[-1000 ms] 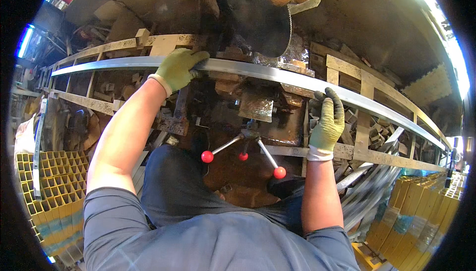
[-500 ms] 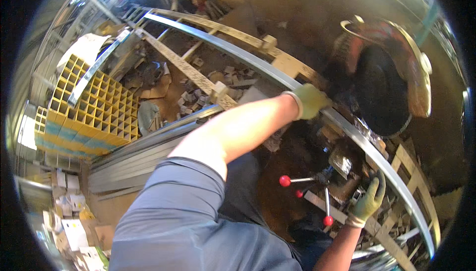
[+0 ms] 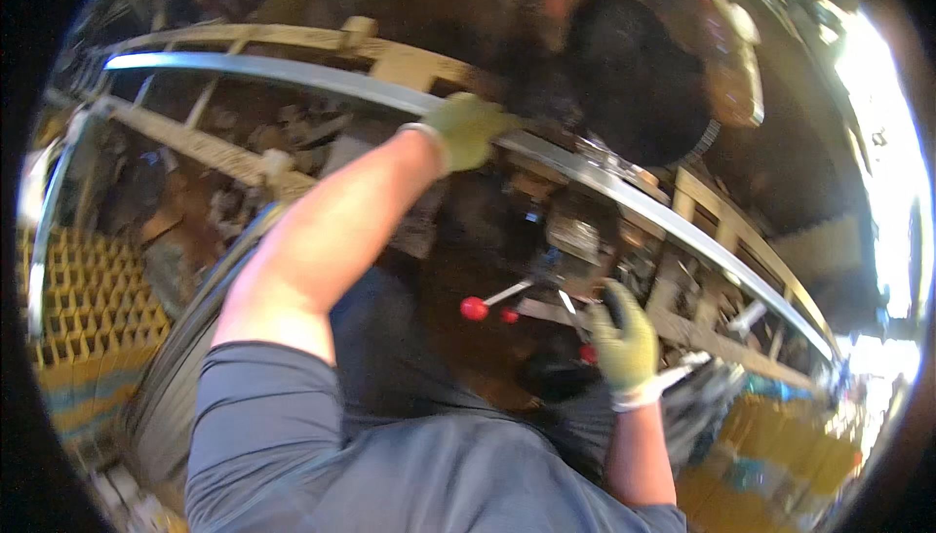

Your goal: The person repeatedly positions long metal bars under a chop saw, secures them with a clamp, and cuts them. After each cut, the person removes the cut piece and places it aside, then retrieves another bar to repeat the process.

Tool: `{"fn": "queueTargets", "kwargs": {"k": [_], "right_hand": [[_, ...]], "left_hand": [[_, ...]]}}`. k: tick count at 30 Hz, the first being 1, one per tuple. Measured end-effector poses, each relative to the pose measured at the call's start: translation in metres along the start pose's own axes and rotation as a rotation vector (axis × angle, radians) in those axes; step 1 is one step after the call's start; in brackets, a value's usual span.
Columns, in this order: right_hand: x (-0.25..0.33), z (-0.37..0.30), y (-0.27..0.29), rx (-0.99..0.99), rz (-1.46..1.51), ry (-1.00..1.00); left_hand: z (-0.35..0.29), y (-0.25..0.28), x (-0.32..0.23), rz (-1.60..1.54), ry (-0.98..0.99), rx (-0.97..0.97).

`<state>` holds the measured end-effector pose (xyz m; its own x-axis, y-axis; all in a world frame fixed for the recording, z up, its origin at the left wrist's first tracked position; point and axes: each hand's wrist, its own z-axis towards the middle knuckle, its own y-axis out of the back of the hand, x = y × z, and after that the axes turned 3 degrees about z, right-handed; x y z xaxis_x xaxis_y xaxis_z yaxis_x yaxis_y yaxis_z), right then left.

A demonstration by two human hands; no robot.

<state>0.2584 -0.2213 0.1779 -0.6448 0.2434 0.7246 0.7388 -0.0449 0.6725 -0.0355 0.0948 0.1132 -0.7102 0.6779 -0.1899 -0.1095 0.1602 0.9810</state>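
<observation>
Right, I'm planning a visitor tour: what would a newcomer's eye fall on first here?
Likely the long silvery metal bar crossing the view, with the green-gloved left hand on it. Next, the big dark round disc up top, right of centre, and the red ball knobs on metal levers below the bar.

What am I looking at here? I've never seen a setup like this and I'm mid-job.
There is no robot: you're looking down through a fisheye camera worn on a person's head, so straight edges appear bent. Two gloved hands reach in. The left hand is on a long metal bar, which runs along a pale frame; how firmly it grips is hidden. The right hand is off the bar, beside a handle with red knobs; blur hides whether they touch. Beyond the bar is a dark disc, and yellow tubes are stacked at the person's left.
</observation>
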Motion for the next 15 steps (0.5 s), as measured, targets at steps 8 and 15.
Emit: {"fn": "queueTargets", "kwargs": {"k": [8,15], "right_hand": [[-0.128,-0.014,-0.099,0.517,-0.454,-0.43],[-0.079,0.004,-0.257,0.434,0.817,-0.473]], "left_hand": [[0.003,0.011,-0.014,0.015,-0.073,-0.044],[-0.012,-0.003,-0.004,0.022,-0.036,-0.108]]}}
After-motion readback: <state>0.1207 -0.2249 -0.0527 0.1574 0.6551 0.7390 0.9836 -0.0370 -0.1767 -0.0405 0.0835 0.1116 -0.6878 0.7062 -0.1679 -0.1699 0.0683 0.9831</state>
